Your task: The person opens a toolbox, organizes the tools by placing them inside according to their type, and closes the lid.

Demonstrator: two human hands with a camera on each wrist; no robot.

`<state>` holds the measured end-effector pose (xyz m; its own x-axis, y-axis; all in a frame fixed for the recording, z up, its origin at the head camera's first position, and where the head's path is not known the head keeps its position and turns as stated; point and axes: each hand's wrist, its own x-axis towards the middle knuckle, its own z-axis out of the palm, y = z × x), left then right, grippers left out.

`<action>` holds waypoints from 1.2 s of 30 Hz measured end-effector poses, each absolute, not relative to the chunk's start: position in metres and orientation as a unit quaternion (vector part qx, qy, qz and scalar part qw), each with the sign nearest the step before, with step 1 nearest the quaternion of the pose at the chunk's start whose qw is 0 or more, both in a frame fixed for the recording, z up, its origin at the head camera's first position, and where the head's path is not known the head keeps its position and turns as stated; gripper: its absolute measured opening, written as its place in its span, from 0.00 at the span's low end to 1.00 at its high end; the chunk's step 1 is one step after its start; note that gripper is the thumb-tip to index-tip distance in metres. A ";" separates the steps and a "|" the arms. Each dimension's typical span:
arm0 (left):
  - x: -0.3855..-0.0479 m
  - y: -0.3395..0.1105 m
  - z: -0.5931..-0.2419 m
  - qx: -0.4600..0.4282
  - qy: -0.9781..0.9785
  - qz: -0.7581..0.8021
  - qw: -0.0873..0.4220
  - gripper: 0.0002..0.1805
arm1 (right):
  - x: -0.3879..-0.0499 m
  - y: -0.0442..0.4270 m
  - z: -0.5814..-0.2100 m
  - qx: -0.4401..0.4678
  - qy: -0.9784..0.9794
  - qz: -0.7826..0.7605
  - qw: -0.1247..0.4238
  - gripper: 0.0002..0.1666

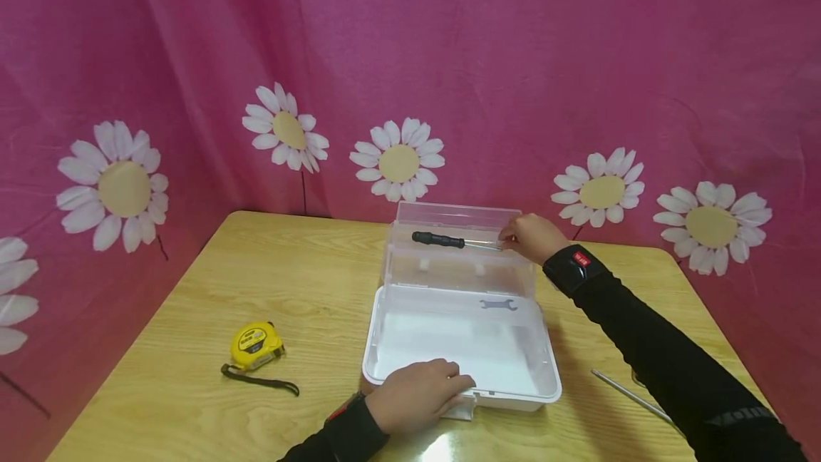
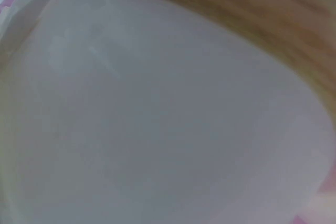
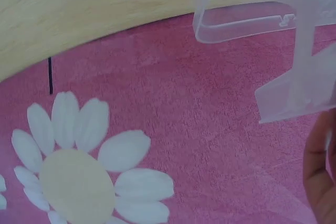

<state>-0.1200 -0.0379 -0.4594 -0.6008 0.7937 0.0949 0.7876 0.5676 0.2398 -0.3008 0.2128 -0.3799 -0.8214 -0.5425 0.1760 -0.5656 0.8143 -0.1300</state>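
Observation:
A white toolbox stands on the table with its translucent lid raised at the back. My right hand pinches the shaft end of a screwdriver, whose black handle points left in front of the lid. In the right wrist view, curled fingers show beside the translucent plastic; the screwdriver is out of sight there. My left hand grips the toolbox's front rim near a latch. The left wrist view is filled by the box's white wall. A grey wrench lies toward the back of the box.
A yellow tape measure with a black strap lies on the table to the left. To the right, a metal rod lies partly under my right sleeve. A pink flowered curtain hangs behind the table.

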 end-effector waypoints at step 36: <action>-0.118 -0.036 -0.460 0.454 0.882 0.128 0.002 0.13 | -0.186 0.389 -0.417 0.130 -0.973 0.150 0.118 0.13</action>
<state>-0.1183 -0.0359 -0.4597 -0.5881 0.8008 0.1131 0.7999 0.5553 0.2277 -0.1857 0.3891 -0.4169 -0.9386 -0.2173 0.2679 -0.2878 0.9216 -0.2606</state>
